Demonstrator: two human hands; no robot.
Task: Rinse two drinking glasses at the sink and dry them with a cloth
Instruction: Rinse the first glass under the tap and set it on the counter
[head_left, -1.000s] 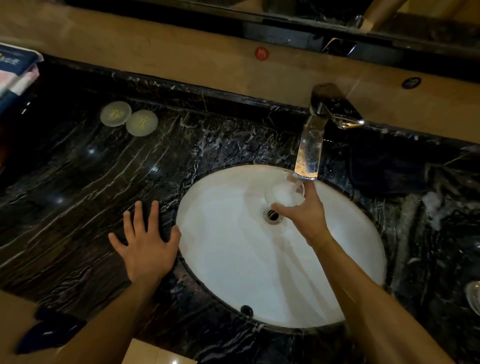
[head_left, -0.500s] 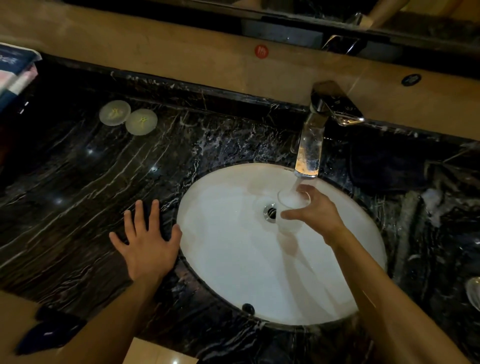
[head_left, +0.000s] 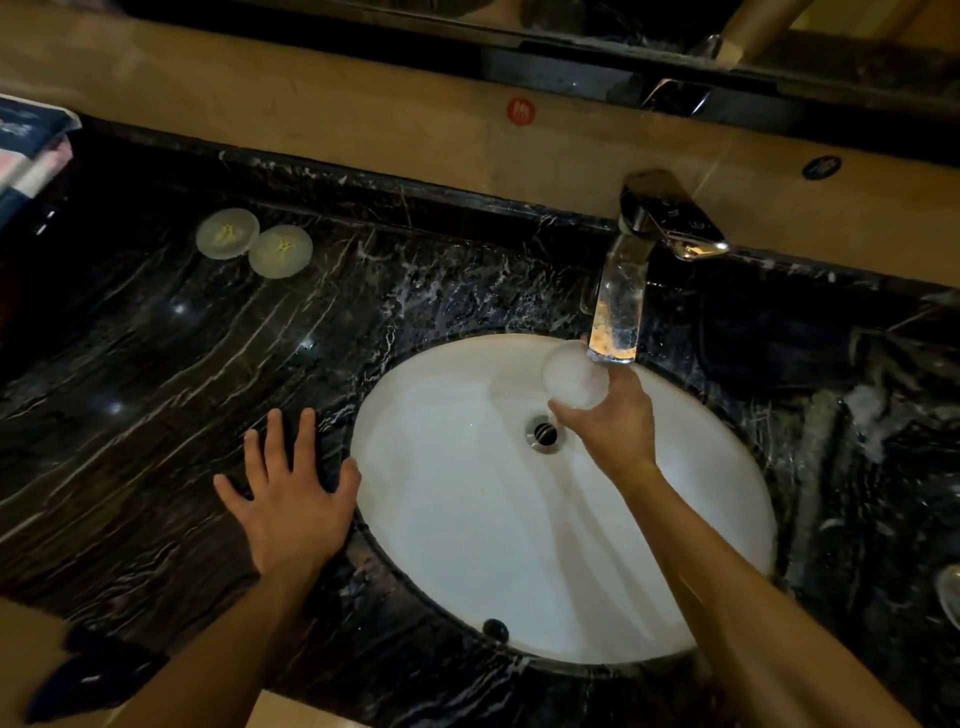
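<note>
My right hand grips a clear drinking glass over the white oval sink, just below and left of the chrome faucet spout. The glass is tipped so that its round mouth or base faces the camera; I cannot tell which end it is. My left hand lies flat with fingers spread on the black marble counter, touching the sink's left rim. At the right edge of the counter part of a second clear glass shows. A dark cloth lies right of the faucet.
Two round pale discs sit on the counter at the back left. Folded towels are stacked at the far left edge. The drain is at the sink's middle. A beige ledge and mirror run along the back.
My right hand has lifted the glass up toward the faucet spout and tipped it over. The left hand has stayed flat on the counter.
</note>
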